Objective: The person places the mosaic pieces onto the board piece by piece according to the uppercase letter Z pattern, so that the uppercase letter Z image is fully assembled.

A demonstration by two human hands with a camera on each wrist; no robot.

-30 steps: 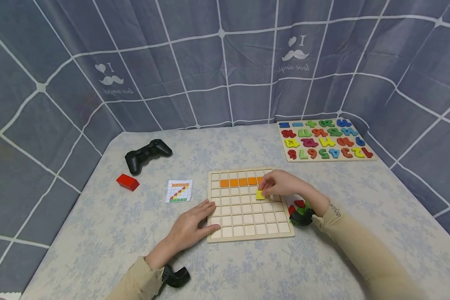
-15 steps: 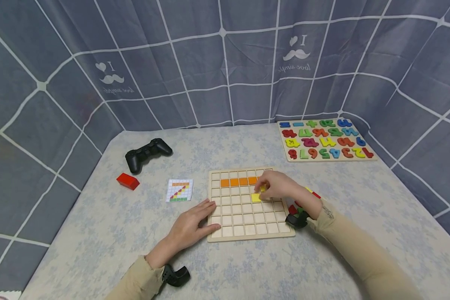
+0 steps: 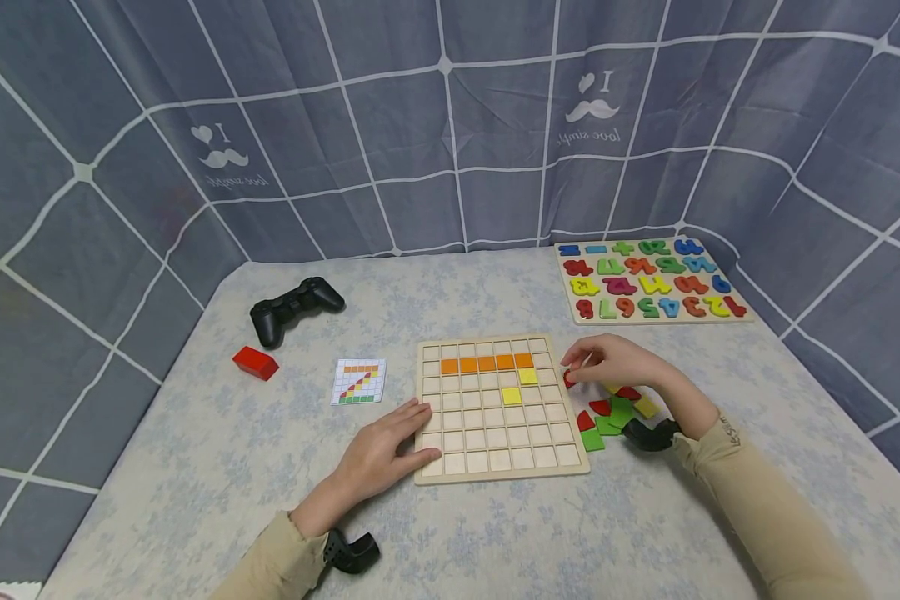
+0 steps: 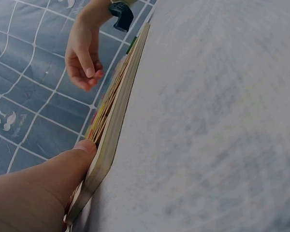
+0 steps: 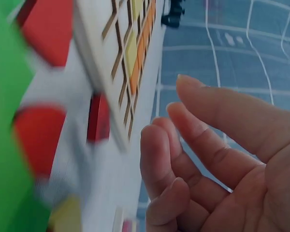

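A wooden grid board (image 3: 474,419) lies on the table. It bears a row of orange square tiles (image 3: 487,363) and two yellow square tiles, one (image 3: 527,377) under the row's right end, the other (image 3: 512,396) one cell down and left. My left hand (image 3: 378,450) rests on the board's left edge with its fingers extended; its thumb (image 4: 70,166) touches the rim in the left wrist view. Beyond the right edge, my right hand (image 3: 618,363) hovers with loosely bent fingers, nothing between them. A red piece (image 5: 99,118) lies beside the board, near those fingertips.
Red, green and yellow pieces (image 3: 615,414) lie right of the board. A pattern card (image 3: 358,382) is to its left. Farther left are a red block (image 3: 256,363) and a black game controller (image 3: 296,310). A number puzzle board (image 3: 652,281) lies at back right.
My right hand set the second yellow tile into a cell, let it go, and moved right, off the board to the loose pieces. My left hand stayed in place.
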